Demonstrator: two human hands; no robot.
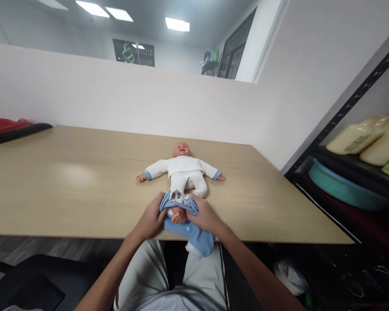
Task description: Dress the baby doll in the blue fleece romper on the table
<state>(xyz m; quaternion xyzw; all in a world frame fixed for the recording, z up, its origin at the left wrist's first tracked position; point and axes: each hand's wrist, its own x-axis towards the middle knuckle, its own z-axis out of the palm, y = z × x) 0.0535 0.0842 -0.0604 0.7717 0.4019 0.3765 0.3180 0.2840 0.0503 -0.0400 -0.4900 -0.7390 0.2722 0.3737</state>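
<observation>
Blue cloth (202,241) is gripped in the fingers of our left hand (151,216) and right hand (207,214), around the bare foot (178,215) of the doll (185,165), which lies face-up in white on the tabletop (84,198), arms spread. Beyond it we face a white wall (132,99).

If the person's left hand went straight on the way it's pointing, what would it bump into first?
The left hand would first press into the blue garment it is gripping; just beyond, probably the doll's white-clad leg, though depth there is hard to judge.
</observation>
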